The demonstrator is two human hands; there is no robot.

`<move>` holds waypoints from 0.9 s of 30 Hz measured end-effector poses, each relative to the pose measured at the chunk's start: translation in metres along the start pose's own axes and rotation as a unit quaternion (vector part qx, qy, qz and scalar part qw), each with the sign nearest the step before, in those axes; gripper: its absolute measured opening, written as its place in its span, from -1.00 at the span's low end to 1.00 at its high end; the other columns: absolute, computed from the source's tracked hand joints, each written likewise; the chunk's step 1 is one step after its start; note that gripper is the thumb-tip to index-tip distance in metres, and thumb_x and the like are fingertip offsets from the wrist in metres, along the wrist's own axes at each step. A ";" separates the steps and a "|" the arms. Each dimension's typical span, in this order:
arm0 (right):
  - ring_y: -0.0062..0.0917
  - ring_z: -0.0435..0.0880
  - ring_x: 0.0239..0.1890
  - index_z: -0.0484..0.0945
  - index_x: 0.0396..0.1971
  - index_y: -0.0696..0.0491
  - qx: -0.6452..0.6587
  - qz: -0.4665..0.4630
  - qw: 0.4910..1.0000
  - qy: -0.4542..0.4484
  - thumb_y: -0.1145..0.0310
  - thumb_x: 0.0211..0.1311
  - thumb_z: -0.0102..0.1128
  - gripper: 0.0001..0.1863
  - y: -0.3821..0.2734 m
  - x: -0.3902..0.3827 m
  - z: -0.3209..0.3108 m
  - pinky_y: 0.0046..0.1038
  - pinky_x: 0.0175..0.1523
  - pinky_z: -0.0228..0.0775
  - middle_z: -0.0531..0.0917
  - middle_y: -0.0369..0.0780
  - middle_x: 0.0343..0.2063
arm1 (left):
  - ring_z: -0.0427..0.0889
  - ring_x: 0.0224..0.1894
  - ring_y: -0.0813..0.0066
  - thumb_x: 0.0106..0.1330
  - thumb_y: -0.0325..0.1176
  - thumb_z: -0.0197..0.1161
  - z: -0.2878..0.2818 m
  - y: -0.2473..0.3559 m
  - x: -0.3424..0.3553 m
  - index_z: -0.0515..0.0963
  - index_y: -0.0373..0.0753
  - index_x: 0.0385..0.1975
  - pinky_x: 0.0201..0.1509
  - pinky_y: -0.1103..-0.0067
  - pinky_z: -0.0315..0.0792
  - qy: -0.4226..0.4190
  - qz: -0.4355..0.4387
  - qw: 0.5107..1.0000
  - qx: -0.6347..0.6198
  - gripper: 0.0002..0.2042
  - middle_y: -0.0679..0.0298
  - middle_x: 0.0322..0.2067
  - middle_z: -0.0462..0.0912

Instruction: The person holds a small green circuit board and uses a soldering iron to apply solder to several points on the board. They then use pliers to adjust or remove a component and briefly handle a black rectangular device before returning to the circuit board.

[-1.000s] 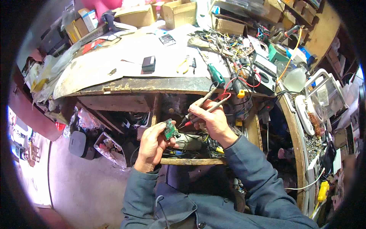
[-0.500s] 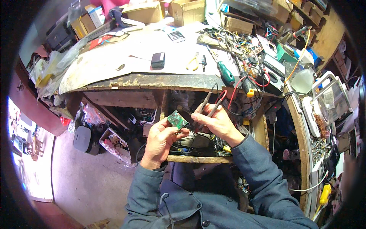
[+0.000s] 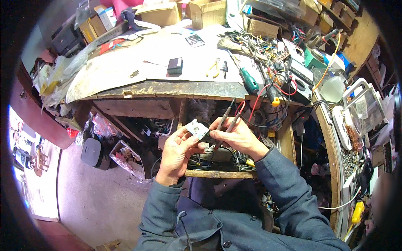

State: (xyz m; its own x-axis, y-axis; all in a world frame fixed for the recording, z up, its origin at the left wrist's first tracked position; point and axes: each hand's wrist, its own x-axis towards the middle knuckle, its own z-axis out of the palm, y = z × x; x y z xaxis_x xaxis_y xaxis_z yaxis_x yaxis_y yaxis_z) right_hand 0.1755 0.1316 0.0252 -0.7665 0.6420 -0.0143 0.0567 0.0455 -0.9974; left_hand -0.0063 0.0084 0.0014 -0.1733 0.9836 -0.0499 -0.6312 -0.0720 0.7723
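A small circuit board is pinched between the thumb and fingers of my left hand, in front of the bench edge. Its face looks pale and shiny in the light. My right hand is closed around two test probes, held side by side like chopsticks, one with a red lead and one with a dark lead. Their upper ends rise above the hand, and the lower ends point down beside the board. Whether a tip touches the board, I cannot tell.
On the white-covered bench lie a black box-shaped part, yellow-handled pliers and a green-handled screwdriver. Tangled wires heap at the right. An open drawer with cables sits below my hands.
The board in my left hand has tilted, so its face went from green to pale and bright. My right hand and the probes have shifted slightly.
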 end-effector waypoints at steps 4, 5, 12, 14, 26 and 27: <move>-0.78 0.55 -0.49 0.66 -0.19 0.10 -0.001 -0.027 1.000 0.003 0.32 0.28 0.41 -0.79 0.000 0.001 0.001 -0.66 -0.42 0.37 0.64 -0.39 -0.48 | 0.68 -0.37 0.52 0.40 -0.54 0.24 -0.004 0.002 -0.001 0.40 -0.39 0.23 -0.25 0.54 0.69 -0.013 -0.016 0.999 -0.040 -0.59 0.19 -0.14 0.67; -0.79 0.55 -0.49 0.66 -0.19 0.10 -0.001 -0.038 0.999 0.006 0.32 0.28 0.41 -0.79 0.002 0.001 0.001 -0.67 -0.42 0.36 0.64 -0.40 -0.48 | 0.68 -0.37 0.52 0.41 -0.52 0.23 -0.005 0.002 0.000 0.39 -0.40 0.23 -0.26 0.53 0.69 -0.018 -0.021 0.999 -0.040 -0.59 0.19 -0.14 0.67; -0.79 0.52 -0.52 0.66 -0.25 0.10 0.034 0.033 0.999 -0.011 0.32 0.27 0.40 -0.82 -0.004 -0.002 -0.003 -0.68 -0.49 0.30 0.63 -0.38 -0.50 | 0.67 -0.38 0.53 0.46 -0.40 0.18 -0.005 0.000 0.001 0.41 -0.35 0.21 -0.29 0.50 0.67 -0.007 -0.029 0.999 -0.039 -0.63 0.19 -0.16 0.68; -0.78 0.51 -0.55 0.66 -0.28 0.10 0.029 0.057 0.998 -0.009 0.31 0.26 0.39 -0.82 -0.009 -0.002 -0.001 -0.68 -0.50 0.29 0.62 -0.37 -0.51 | 0.67 -0.38 0.53 0.46 -0.38 0.19 -0.003 -0.001 0.001 0.42 -0.33 0.20 -0.29 0.51 0.66 0.002 -0.027 0.999 -0.028 -0.63 0.20 -0.17 0.68; -0.74 0.55 -0.59 0.67 -0.30 0.11 0.096 0.052 0.994 -0.017 0.33 0.20 0.35 -0.83 -0.005 0.000 -0.004 -0.69 -0.57 0.27 0.63 -0.35 -0.54 | 0.68 -0.29 0.51 0.45 -0.35 0.24 0.004 -0.001 -0.001 0.40 -0.33 0.24 -0.22 0.56 0.64 0.003 -0.015 1.000 0.019 -0.58 0.21 -0.13 0.69; -0.74 0.55 -0.59 0.67 -0.30 0.11 0.099 0.053 0.993 -0.019 0.33 0.20 0.35 -0.83 -0.004 0.000 -0.004 -0.69 -0.57 0.27 0.63 -0.35 -0.53 | 0.69 -0.27 0.50 0.43 -0.37 0.26 0.005 0.000 -0.002 0.38 -0.33 0.25 -0.20 0.56 0.64 -0.001 -0.015 1.000 0.019 -0.57 0.21 -0.12 0.68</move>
State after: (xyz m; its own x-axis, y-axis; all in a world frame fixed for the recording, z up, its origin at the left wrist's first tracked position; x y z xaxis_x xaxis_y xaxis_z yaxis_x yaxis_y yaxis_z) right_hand 0.1775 0.1347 0.0300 -0.7872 0.6053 -0.1179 0.0133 -0.1745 -0.9846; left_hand -0.0020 0.0078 0.0050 -0.1534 0.9855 -0.0721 -0.6067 -0.0364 0.7941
